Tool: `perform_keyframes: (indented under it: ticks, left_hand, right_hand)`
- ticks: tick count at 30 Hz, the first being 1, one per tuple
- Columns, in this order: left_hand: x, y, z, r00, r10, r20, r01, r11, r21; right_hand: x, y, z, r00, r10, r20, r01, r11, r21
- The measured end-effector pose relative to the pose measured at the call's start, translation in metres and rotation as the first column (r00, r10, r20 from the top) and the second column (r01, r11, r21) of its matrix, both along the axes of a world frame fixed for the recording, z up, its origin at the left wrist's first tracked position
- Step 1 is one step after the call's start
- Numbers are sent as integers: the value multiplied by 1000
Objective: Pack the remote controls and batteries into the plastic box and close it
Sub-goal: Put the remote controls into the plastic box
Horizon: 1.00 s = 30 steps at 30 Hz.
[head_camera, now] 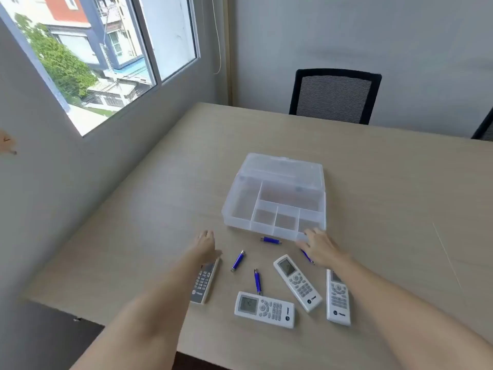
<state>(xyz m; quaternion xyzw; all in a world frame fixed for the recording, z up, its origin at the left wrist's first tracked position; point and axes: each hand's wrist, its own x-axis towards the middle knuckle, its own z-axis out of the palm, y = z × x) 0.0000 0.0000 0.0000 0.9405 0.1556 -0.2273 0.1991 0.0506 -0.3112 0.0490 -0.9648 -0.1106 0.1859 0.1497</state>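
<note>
My left hand hovers open over the top end of the leftmost remote, hiding it. My right hand, fingers spread, covers most of one blue battery and reaches the open plastic box; contact I cannot tell. Three remotes and three batteries lie clear on the tabletop. A black chair stands beyond.

1. A light wood-grain table is set in a corner of grey walls.
2. A sliding window is seen on the left wall; daylight, buildings and a green tree are shown through it.
3. A black mesh-backed office chair is placed at the table's far edge.
4. A thin cord is hung in the corner.
</note>
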Motion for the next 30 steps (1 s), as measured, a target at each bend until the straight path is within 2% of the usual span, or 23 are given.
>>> perform_keyframes:
  ticks: [2, 5, 9, 11, 14, 17, 20, 22, 24, 26, 30]
  left_hand:
    - [-14, -4, -13, 995, 47, -86, -42, 998, 53]
    - [-46, -9, -37, 967, 146, -210, -119, 984, 135]
    - [-60, -10, -51, 966, 196, -168, -171, 973, 152]
    - [-55, -8, -51, 963, 236, -133, -230, 972, 57]
    - [-37, -6, -35, 904, 426, -10, -413, 870, -270]
    - [-2, -3, -8, 886, 440, 148, -335, 828, -450]
    - [49, -10, 20, 833, 489, 259, -260, 759, -597]
    - [86, -18, 31, 816, 528, 233, -239, 677, -696]
    - [118, -26, 30, 839, 521, 158, -243, 619, -747]
    - [140, -29, 18, 880, 466, 93, -269, 649, -712]
    - [164, -30, -16, 952, 304, 34, -248, 832, -496]
  right_hand:
    - [-6, -2, -14, 999, 31, -34, -32, 999, -40]
    - [-22, -4, -40, 982, 37, -187, -62, 989, -131]
    - [-39, -8, -62, 969, 36, -244, -83, 979, -186]
    - [-43, -7, -72, 965, 28, -259, -80, 978, -191]
    - [-42, -4, -80, 980, 35, -196, -72, 981, -182]
    - [-39, 2, -75, 978, 73, -194, -95, 990, -108]
    - [-29, 9, -56, 970, 56, -235, -40, 997, 73]
    - [-16, 14, -38, 972, 22, -235, 26, 979, 201]
    - [1, 18, -13, 966, -36, -258, 122, 938, 326]
    - [27, 21, 9, 958, -109, -264, 213, 888, 407]
    - [98, 18, 24, 939, -240, -246, 331, 822, 464]
